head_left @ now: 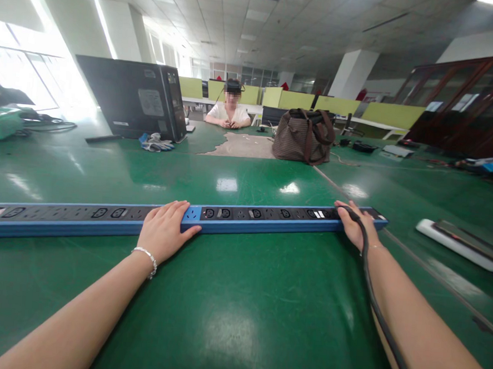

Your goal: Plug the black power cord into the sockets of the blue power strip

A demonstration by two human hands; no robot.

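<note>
A long blue power strip (264, 225) with a row of black sockets lies across the green table. My left hand (164, 229) is closed over it left of the middle, fingers across the top and thumb along the near side, beside a blue socket (192, 213). Near the strip's right end, my right hand (354, 227) grips the plug (348, 212) of a black cable (367, 264). The cable runs down along my right forearm. Whether the plug sits in a socket is hidden by my fingers.
Farther back on the green table (239, 301) stand a black computer case (135, 97), gloves (156, 142) and a brown bag (303, 135). A white strip-shaped device (460, 247) lies at right, a green basket (2, 123) at far left. A person (230, 108) sits opposite.
</note>
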